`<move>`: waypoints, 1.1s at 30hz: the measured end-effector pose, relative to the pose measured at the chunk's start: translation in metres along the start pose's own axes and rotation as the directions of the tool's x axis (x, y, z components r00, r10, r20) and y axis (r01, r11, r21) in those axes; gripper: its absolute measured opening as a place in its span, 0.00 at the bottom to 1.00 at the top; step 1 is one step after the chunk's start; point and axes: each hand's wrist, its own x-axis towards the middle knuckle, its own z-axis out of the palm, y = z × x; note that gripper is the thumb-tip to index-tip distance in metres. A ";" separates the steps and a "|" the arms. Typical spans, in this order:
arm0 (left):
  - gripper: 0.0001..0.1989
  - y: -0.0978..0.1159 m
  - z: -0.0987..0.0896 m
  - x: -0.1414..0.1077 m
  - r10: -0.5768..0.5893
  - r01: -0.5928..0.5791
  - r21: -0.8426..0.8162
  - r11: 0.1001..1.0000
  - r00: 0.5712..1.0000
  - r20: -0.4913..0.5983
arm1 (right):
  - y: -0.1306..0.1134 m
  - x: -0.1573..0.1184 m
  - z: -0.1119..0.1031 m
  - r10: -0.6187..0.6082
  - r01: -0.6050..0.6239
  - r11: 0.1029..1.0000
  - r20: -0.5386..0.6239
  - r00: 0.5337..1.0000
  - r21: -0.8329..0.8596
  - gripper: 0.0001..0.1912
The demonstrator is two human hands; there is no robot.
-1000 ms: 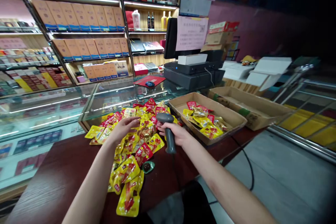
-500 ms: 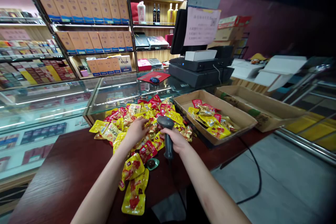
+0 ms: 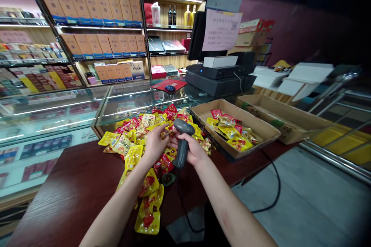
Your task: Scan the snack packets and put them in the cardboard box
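In my right hand [image 3: 193, 149] is a dark grey barcode scanner [image 3: 182, 150], its handle gripped and its head tilted up to the left. A black cable runs down from it. Just to its left, my left hand [image 3: 156, 142] has its fingers bent together over the packets; what lies between the fingertips is too small to make out. Both hands are above a heap of red, yellow and gold snack packets [image 3: 123, 144] on the dark wooden counter [image 3: 78, 173]. A yellow packet [image 3: 148, 216] lies at the near edge, by a small green-wrapped piece [image 3: 168, 178].
Right of the heap stands a cardboard tray [image 3: 257, 121] with several packets in it. Beyond it is a second cardboard tray [image 3: 307, 119]. A monitor [image 3: 197, 36], a black cash drawer [image 3: 216, 81] and a mouse [image 3: 170, 88] are behind, with a glass display case [image 3: 66, 104] at left.
The scanner has risen and turned in my right hand, its handle swinging left. My left hand has moved slightly right, closer to the scanner, with its fingers drawn in.
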 end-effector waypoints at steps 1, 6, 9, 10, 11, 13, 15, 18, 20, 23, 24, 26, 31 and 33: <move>0.22 0.004 0.004 -0.003 0.012 -0.012 -0.037 0.999 1.000 0.016 | -0.001 0.002 -0.001 -0.005 0.005 1.000 -0.005 1.000 0.001 0.14; 0.27 0.009 0.016 -0.005 -0.046 0.062 -0.307 0.950 0.997 0.059 | -0.007 0.005 -0.014 -0.070 0.063 0.996 -0.132 0.989 -0.058 0.13; 0.32 -0.002 0.015 0.002 -0.181 0.163 -0.460 0.873 0.983 0.005 | -0.010 0.002 -0.018 -0.100 0.088 0.992 -0.135 0.986 -0.092 0.14; 0.34 -0.007 0.014 0.005 -0.230 0.202 -0.496 0.844 0.973 0.004 | -0.010 0.000 -0.017 -0.110 0.099 0.991 -0.126 0.986 -0.092 0.15; 0.35 -0.012 0.013 0.007 -0.279 0.248 -0.523 0.815 0.960 0.021 | -0.010 -0.001 -0.016 -0.121 0.111 0.989 -0.116 0.986 -0.094 0.16; 0.30 -0.018 0.011 0.009 -0.357 0.363 -0.544 0.756 0.926 0.122 | -0.010 -0.003 -0.013 -0.145 0.134 0.985 -0.102 0.984 -0.113 0.18; 0.23 -0.021 0.009 0.010 -0.377 0.464 -0.544 0.700 0.886 0.271 | -0.010 -0.004 -0.010 -0.169 0.155 0.976 -0.080 0.982 -0.151 0.18; 0.19 -0.020 0.004 0.011 -0.337 0.511 -0.564 0.649 0.857 0.389 | -0.010 -0.008 -0.006 -0.182 0.171 0.956 -0.025 0.983 -0.239 0.15; 0.19 -0.021 0.000 0.012 -0.342 0.503 -0.570 0.650 0.863 0.372 | -0.009 -0.012 -0.004 -0.203 0.188 0.933 -0.017 0.979 -0.308 0.12; 0.19 -0.025 -0.007 0.016 -0.377 0.471 -0.561 0.681 0.882 0.283 | -0.004 -0.025 0.000 -0.257 0.211 0.882 -0.055 0.965 -0.422 0.10; 0.19 -0.026 -0.009 0.018 -0.385 0.456 -0.557 0.694 0.889 0.248 | -0.001 -0.031 0.002 -0.267 0.210 0.866 -0.065 0.961 -0.453 0.10; 0.19 -0.028 -0.013 0.020 -0.396 0.439 -0.549 0.712 0.896 0.202 | 0.006 -0.044 0.007 -0.239 0.180 0.860 -0.065 0.969 -0.478 0.11; 0.18 -0.023 -0.017 0.022 -0.409 0.436 -0.579 0.689 0.893 0.187 | 0.021 -0.070 0.022 -0.053 0.031 0.886 -0.035 0.998 -0.463 0.08; 0.18 -0.021 -0.016 0.022 -0.394 0.432 -0.604 0.670 0.896 0.203 | 0.024 -0.075 0.027 -0.038 0.018 0.870 -0.031 0.999 -0.493 0.07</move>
